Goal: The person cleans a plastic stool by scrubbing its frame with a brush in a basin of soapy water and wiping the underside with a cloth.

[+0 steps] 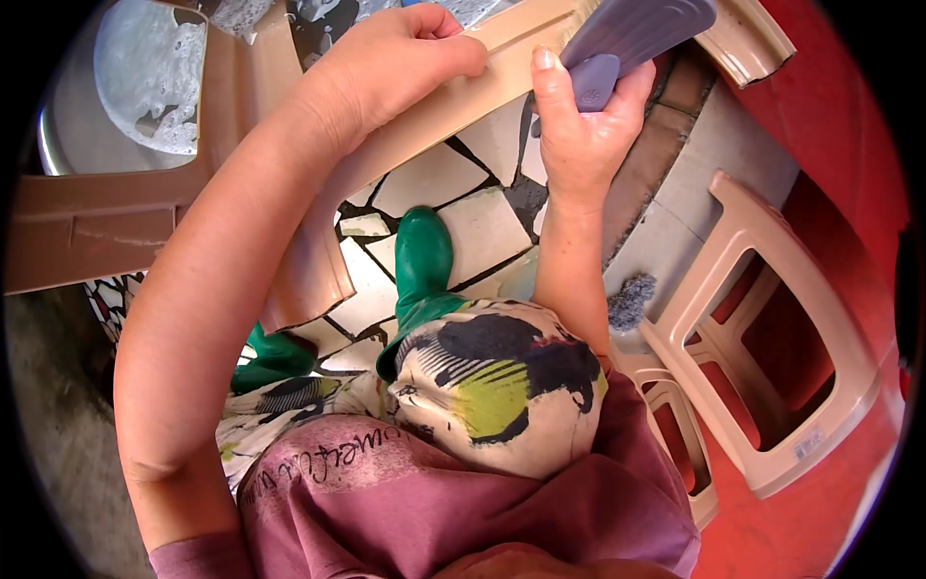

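Observation:
A beige-brown plastic piece of furniture (463, 106) slants across the top, its long flat bar under both hands. My left hand (410, 53) is closed on the bar's upper edge, its fingertips partly hidden. My right hand (593, 121) is wrapped round the handle of a grey-purple brush (641, 39), thumb stretched along the near side. The brush's pale bristles touch or nearly touch the bar. Soapy water (159, 77) shows in a metal basin (72, 116) behind the plastic frame at the upper left.
Another beige plastic frame (675, 299) lies on the red floor (772, 521) at the right. A grey scouring pad (632, 301) rests on the pale ledge beside it. Green boots (422, 249) stand on the broken-tile floor (482, 227). A beige leg end (748, 43) sticks out at top right.

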{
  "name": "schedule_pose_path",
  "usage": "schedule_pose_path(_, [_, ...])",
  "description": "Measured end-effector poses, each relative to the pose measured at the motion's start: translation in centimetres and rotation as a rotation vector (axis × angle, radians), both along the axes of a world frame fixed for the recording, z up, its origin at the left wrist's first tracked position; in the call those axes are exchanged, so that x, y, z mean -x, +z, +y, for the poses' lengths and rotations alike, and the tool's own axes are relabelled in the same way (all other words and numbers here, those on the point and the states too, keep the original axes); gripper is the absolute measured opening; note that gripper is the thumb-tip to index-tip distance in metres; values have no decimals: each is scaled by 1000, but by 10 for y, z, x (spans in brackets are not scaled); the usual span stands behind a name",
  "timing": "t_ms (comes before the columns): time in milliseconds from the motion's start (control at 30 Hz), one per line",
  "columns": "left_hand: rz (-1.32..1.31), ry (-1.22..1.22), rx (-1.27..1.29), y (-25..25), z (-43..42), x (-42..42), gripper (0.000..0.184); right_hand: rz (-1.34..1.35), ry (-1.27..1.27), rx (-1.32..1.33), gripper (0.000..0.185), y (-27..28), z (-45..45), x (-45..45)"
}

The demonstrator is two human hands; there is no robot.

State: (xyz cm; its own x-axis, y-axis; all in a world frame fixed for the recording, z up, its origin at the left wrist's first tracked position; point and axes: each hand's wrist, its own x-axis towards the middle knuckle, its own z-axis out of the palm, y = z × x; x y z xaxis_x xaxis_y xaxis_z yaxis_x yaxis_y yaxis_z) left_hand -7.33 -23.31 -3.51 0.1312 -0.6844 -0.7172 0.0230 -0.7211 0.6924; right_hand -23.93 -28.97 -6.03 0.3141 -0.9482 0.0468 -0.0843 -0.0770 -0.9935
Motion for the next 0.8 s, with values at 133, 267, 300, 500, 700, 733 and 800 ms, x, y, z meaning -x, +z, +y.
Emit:
schedule_pose_path(133, [88,-13,68,-3,4,-6,30,9,-9,-39,47,-2,2,-2])
schedule_pose_path(267, [198,64,37,4,9,-8,34,5,-11,120,48,-4,1,-6])
schedule_pose_path(300, [196,61,33,3,9,-8,36,-4,-2,112,48,-6,1,-5])
schedule_pose_path(500, [12,5,42,5,7,-6,34,-28,0,108,47,-5,1,-6])
schedule_pose_path(700, [182,145,32,-15,5,-16,31,12,-9,68,47,-2,2,-5])
schedule_pose_path(733, [62,270,98,-15,3,-18,32,-28,-12,29,47,1,3,-7])
schedule_pose_path(800, [-91,473,-39,-46,-5,-38,22,-4,-22,80,50,1,1,-8])
